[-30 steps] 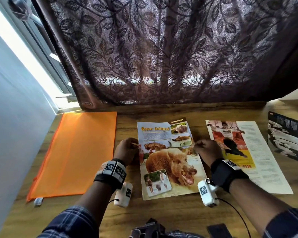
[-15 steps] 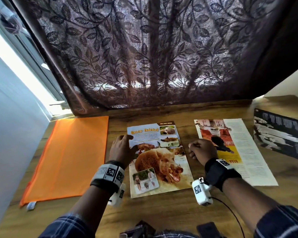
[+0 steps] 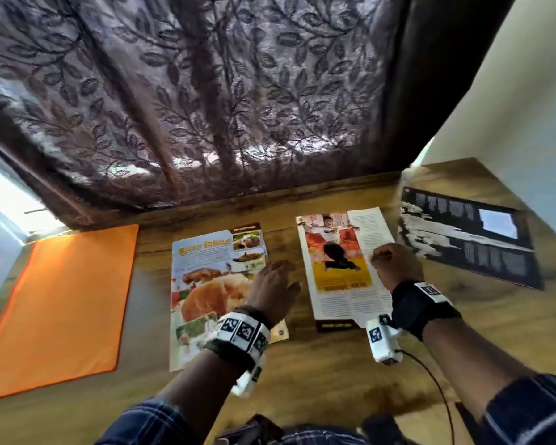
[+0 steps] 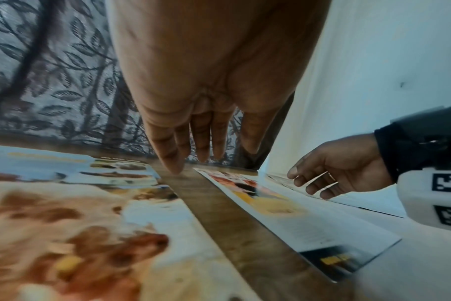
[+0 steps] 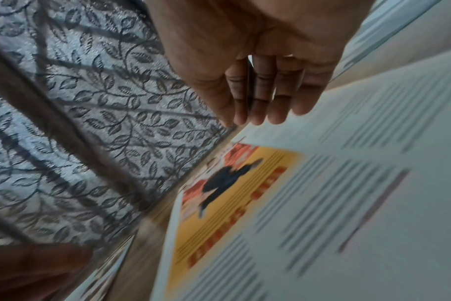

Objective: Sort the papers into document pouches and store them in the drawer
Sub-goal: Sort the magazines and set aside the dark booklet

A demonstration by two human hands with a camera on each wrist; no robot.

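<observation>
We see three papers laid side by side on the wooden worktop [image 3: 305, 374], with an orange pouch [image 3: 61, 303] flat at the far left. The left hand [image 3: 272, 289] hangs with straight, relaxed fingers over the right edge of the bear page [image 3: 206, 284], little fingertip on the bare wood between the bear page and the karate page [image 3: 344, 268]. The right hand [image 3: 395, 261] hovers over the karate page's text column, fingers loosely bent, holding nothing. A dark page [image 3: 469, 236] lies at the far right, before the lace curtain [image 3: 206, 97].
</observation>
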